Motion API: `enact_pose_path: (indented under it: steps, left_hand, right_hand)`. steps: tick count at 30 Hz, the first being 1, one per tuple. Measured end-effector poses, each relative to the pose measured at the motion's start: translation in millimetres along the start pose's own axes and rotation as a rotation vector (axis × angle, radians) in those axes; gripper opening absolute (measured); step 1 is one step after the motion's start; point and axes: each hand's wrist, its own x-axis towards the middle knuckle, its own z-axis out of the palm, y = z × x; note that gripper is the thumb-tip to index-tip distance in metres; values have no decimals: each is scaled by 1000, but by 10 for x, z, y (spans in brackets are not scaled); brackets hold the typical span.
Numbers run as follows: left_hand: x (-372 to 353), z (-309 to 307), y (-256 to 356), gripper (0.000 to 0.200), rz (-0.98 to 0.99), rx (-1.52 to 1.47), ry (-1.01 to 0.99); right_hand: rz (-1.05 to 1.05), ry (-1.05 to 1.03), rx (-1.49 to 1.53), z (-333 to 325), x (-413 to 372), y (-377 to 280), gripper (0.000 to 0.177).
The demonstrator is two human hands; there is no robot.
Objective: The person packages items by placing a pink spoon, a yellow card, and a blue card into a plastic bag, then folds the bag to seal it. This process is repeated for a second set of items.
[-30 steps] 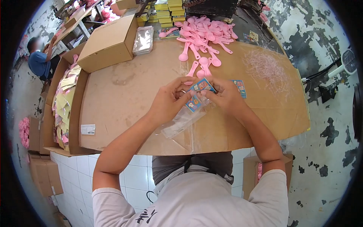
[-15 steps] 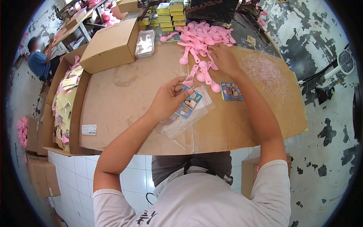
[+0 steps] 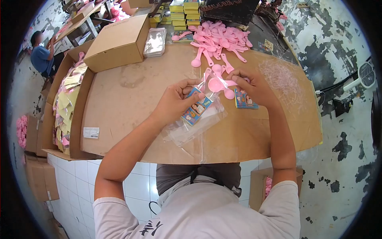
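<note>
In the head view, the left hand (image 3: 176, 100) pinches a printed card (image 3: 197, 107) and a clear plastic bag (image 3: 217, 111) between thumb and fingers, while the right hand (image 3: 256, 88) pinches a pink scoop (image 3: 215, 85) by its handle, bowl at the bag's upper end. The step in hand looks like bringing scoop to bag; the next move seems to call for a parted bag mouth and a straight push. Beneath lies a cardboard sheet (image 3: 127, 107), bearing a scoop pile (image 3: 219, 36), another card stack (image 3: 246, 99) and tangled strands (image 3: 284, 77). Beyond a filled carton (image 3: 77, 135), a person in blue (image 3: 41, 59) sits near another table
</note>
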Motion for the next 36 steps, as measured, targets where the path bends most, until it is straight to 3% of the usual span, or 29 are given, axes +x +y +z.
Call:
enact_pose_path:
  steps: [7,13,17,20,26,29,32,34,36]
  left_hand:
    - [23,-29,-133,43,22,194,-29]
    - [-56,76,143,39,-194,288,-79]
    - [-36,53,-116,36,-61,167,-156]
    - [-46,75,-119,35,-42,145,-182]
    - [-73,16,41,37,-134,-72,-271]
    - [-101,-11,118,41,-130,-87,-305]
    - [-114,20,159,45,-123,-89,-360]
    - [-119,13,175,46,-158,-114,-397]
    - [-104,55,152,44,-10,-107,-316]
  right_hand:
    - [-173,123,96,119,-106,31,13]
    - [-276,3,-163,166,-130,-7,11]
    - [-341,29,-235,296,-121,-62,12]
    - [-251,59,-43,452,-121,-131,28]
    - [-266,-307,900,551,-129,-221,67]
    - [-352,-266,745,332,-53,-108,45]
    - [-393,-190,278,331,-134,-184,30]
    - [-447,-118,146,346,-159,-378,18]
    - [-524,-30,32,279,-159,-611,11]
